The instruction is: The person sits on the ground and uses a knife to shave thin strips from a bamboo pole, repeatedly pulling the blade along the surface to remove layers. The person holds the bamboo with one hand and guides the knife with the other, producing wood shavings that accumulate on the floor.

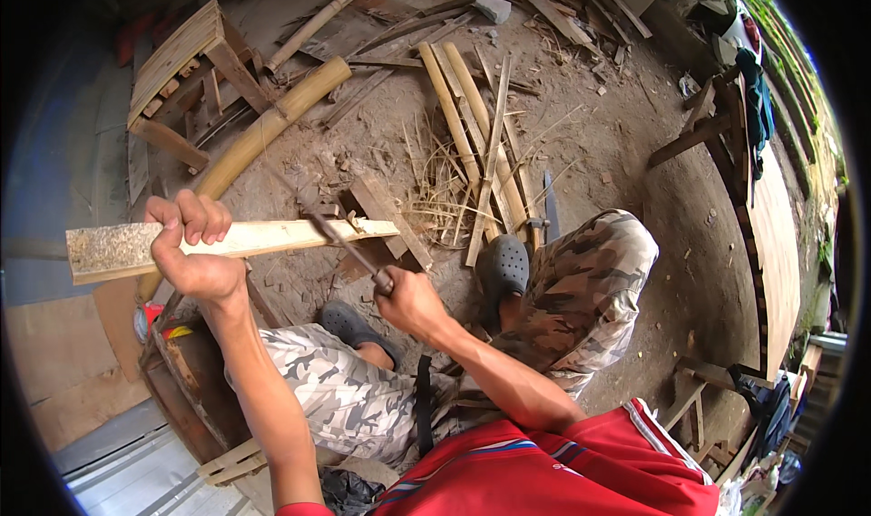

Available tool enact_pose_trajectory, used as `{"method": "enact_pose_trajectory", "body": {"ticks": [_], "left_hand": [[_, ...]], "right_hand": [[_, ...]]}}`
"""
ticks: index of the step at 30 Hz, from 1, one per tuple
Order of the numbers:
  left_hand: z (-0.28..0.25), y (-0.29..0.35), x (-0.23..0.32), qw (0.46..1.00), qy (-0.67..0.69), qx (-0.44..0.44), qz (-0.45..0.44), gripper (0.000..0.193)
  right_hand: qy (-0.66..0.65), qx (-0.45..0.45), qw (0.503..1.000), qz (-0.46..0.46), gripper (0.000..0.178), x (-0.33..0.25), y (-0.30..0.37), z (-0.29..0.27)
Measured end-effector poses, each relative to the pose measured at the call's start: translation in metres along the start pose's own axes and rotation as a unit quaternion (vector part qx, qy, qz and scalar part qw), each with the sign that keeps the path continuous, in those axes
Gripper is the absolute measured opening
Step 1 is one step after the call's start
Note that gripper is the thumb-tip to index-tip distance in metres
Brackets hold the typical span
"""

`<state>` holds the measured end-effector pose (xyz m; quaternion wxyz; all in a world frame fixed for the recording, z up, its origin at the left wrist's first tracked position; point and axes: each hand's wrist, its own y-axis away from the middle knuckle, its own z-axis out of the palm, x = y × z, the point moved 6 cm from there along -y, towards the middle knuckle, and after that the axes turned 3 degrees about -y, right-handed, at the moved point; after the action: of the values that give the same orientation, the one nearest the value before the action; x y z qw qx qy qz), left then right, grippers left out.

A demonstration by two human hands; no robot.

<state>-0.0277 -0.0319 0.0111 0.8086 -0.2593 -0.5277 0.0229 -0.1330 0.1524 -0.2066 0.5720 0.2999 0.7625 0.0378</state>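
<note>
My left hand [198, 251] is closed around a pale piece of wood [109, 251], holding it nearly level on the left. The wood narrows toward its right end, which lies over or against a wooden block [383, 209] on the ground; contact is hard to tell. My right hand [413, 304] grips the handle of a long knife, machete-like [343, 242]. Its dark blade slants up and left across the wood near the narrow end, where a small curled shaving [354, 218] stands up. The blade's far end is blurred.
A slatted wooden stool [177, 58] stands at upper left beside a thick bamboo pole [290, 98]. Split bamboo strips [467, 108] and thin shavings [440, 198] lie ahead of my feet, near another flat blade [550, 198]. A long wooden bench [778, 262] is at right.
</note>
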Motion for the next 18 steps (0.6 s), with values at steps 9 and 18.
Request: {"method": "enact_pose_trajectory", "body": {"ticks": [9, 18], "left_hand": [[-0.017, 0.008, 0.004, 0.999, 0.017, -0.022, 0.024, 0.018], [-0.018, 0.021, 0.008, 0.998, 0.059, -0.035, 0.011, 0.018]], "right_hand": [[0.031, -0.014, 0.996, 0.080, 0.028, 0.076, -0.018, 0.011], [-0.006, 0.006, 0.998, 0.059, 0.022, 0.062, -0.027, 0.020]]}}
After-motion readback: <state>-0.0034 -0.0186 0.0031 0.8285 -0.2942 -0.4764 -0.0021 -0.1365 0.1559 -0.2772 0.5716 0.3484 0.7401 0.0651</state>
